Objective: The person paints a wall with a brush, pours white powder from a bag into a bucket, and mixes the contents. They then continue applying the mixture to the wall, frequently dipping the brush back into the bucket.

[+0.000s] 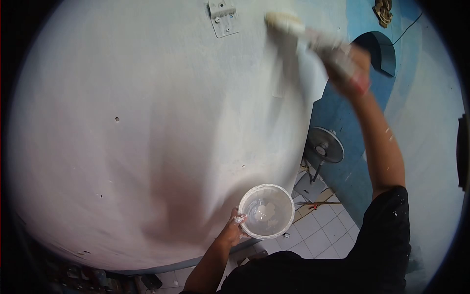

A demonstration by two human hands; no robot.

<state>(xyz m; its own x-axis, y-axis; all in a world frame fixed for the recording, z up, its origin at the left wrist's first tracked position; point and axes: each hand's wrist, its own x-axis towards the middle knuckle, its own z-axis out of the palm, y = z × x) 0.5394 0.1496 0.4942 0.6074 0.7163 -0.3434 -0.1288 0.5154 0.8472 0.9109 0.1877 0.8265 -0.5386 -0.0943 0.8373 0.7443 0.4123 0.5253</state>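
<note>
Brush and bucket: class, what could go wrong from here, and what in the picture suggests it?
Spill: the left hand alone grips the bucket at one side, so the pale paint could tip onto the floor tiles.

Smear: the brush in the right hand is near the white wall fitting and might mark it.

Drips: the fan looks uncovered, so stray drops could reach it.

The person's right arm [379, 147] reaches up high and bends, with small white specks [390, 138] on it. The right hand [351, 73] is curled in a grip and looks blurry. The left arm [209, 264] is down low. The left hand [235, 229] grips too, its thumb [239, 219] smeared white.
</note>
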